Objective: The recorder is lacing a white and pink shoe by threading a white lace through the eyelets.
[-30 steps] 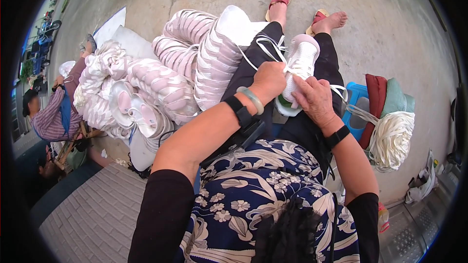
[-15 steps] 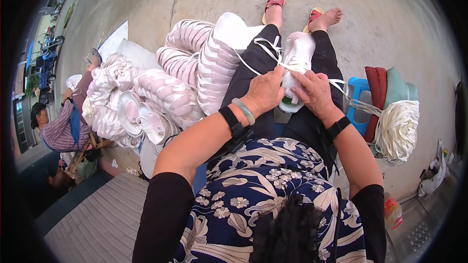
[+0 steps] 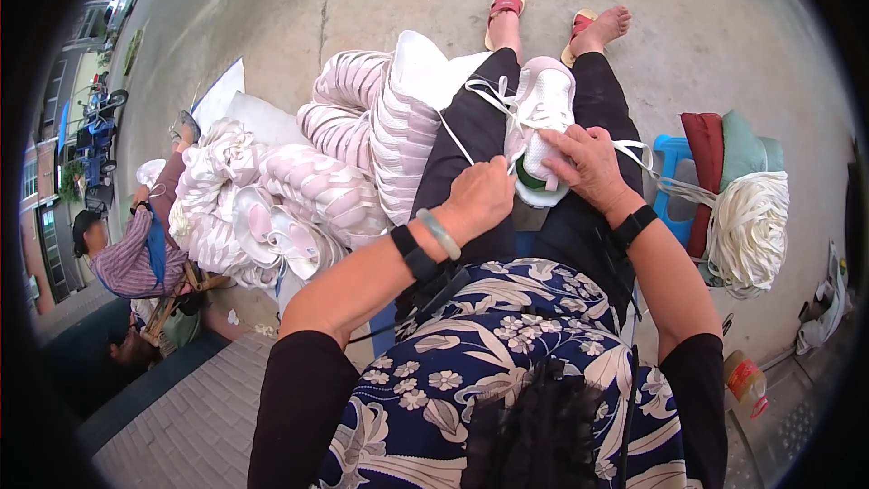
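Observation:
A white shoe (image 3: 549, 95) lies across my thighs with its toe pointing away from me. White laces run through its eyelets, and a loose end loops out over my left thigh. Inside the heel opening a green patch shows. My left hand (image 3: 482, 192) is closed just left of the shoe's opening, pinching a white shoelace (image 3: 513, 161) between thumb and fingers. From the right, my right hand (image 3: 587, 163) grips the shoe, its fingers across the tongue and upper. Its palm side is hidden.
Stacked white-and-pink shoe uppers (image 3: 403, 145) curve along my left. A bundle of white laces (image 3: 748, 231) lies on my right, beside red and green cloth cushions (image 3: 744, 156) and a blue plastic stool (image 3: 672, 183). Another person (image 3: 136, 258) sits at the far left.
My left hand has drawn back from the shoe, toward me and to the left, with the lace pinched. My right hand stays on the shoe. The view has shifted slightly.

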Action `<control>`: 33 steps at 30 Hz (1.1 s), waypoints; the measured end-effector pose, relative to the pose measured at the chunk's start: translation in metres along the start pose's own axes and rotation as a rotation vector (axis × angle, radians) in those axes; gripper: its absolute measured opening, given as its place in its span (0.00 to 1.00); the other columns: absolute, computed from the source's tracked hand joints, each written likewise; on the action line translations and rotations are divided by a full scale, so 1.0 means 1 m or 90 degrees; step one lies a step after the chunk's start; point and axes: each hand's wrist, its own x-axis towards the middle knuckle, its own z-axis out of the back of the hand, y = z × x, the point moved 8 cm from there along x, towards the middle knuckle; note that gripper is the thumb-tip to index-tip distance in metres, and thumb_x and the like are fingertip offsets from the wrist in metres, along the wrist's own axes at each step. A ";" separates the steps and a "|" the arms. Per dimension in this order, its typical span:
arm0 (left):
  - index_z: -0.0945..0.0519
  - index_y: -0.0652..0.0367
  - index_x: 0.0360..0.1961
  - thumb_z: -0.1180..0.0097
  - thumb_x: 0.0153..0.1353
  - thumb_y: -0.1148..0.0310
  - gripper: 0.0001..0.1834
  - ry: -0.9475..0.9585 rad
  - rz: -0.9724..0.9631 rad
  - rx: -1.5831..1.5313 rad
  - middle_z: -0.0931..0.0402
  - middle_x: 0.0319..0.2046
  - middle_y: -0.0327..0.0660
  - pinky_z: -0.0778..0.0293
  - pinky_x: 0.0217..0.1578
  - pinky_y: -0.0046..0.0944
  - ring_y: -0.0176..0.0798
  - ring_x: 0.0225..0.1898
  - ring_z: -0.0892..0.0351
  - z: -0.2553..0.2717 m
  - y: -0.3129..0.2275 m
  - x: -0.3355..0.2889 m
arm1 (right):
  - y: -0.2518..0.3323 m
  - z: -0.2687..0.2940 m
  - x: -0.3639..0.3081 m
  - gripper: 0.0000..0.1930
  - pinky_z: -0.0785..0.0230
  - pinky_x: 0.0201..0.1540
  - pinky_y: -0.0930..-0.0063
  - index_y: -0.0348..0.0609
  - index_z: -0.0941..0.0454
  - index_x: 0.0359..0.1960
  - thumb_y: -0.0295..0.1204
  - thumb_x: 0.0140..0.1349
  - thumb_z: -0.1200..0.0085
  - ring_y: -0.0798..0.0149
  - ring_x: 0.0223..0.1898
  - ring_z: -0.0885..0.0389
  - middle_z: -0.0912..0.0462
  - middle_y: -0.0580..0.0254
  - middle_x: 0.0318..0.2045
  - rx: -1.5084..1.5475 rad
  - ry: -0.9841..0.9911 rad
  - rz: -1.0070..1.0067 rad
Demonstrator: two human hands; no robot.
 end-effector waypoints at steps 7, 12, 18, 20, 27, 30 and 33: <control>0.28 0.67 0.27 0.48 0.53 0.64 0.13 0.047 -0.021 0.133 0.25 0.23 0.57 0.28 0.29 0.51 0.59 0.27 0.24 0.006 -0.009 0.039 | -0.006 -0.003 -0.002 0.21 0.44 0.49 0.60 0.54 0.29 0.51 0.36 0.53 0.46 0.62 0.36 0.27 0.28 0.65 0.32 0.019 0.011 -0.018; 0.26 0.62 0.24 0.50 0.49 0.66 0.09 -0.023 -0.083 0.218 0.25 0.20 0.53 0.28 0.28 0.50 0.57 0.24 0.24 0.005 -0.023 0.039 | -0.008 -0.004 -0.001 0.21 0.45 0.50 0.59 0.54 0.30 0.51 0.36 0.54 0.47 0.62 0.37 0.27 0.28 0.65 0.32 0.022 0.005 -0.018; 0.25 0.62 0.18 0.53 0.47 0.67 0.10 -0.066 -0.097 0.140 0.25 0.18 0.53 0.28 0.27 0.50 0.54 0.24 0.23 0.019 -0.026 0.031 | 0.000 0.004 -0.001 0.20 0.45 0.51 0.57 0.54 0.29 0.50 0.34 0.53 0.46 0.61 0.37 0.27 0.27 0.64 0.33 0.020 -0.002 -0.017; 0.26 0.62 0.17 0.53 0.47 0.66 0.10 -0.066 -0.095 0.110 0.26 0.17 0.53 0.28 0.27 0.50 0.54 0.24 0.23 0.023 -0.028 0.025 | 0.010 0.010 -0.003 0.20 0.45 0.51 0.57 0.53 0.29 0.49 0.34 0.53 0.46 0.60 0.37 0.27 0.27 0.63 0.33 0.023 -0.023 -0.002; 0.28 0.64 0.22 0.54 0.48 0.67 0.10 -0.071 -0.058 0.095 0.27 0.17 0.54 0.29 0.27 0.52 0.57 0.22 0.25 0.031 -0.031 0.037 | 0.012 0.023 0.009 0.15 0.43 0.43 0.59 0.52 0.26 0.43 0.31 0.52 0.46 0.61 0.32 0.26 0.26 0.64 0.29 0.030 -0.067 -0.027; 0.31 0.63 0.30 0.52 0.49 0.68 0.10 -0.107 -0.065 0.088 0.27 0.17 0.53 0.29 0.25 0.51 0.57 0.21 0.25 0.035 -0.034 0.032 | 0.014 0.026 0.009 0.12 0.42 0.41 0.63 0.52 0.25 0.40 0.31 0.52 0.46 0.61 0.30 0.26 0.26 0.64 0.27 -0.010 -0.103 -0.004; 0.35 0.62 0.37 0.51 0.50 0.70 0.13 -0.154 -0.113 0.081 0.28 0.16 0.52 0.30 0.21 0.49 0.56 0.20 0.25 0.034 -0.034 0.023 | 0.025 0.027 0.009 0.09 0.42 0.40 0.65 0.51 0.24 0.35 0.30 0.50 0.45 0.62 0.29 0.26 0.27 0.65 0.24 -0.032 -0.113 -0.006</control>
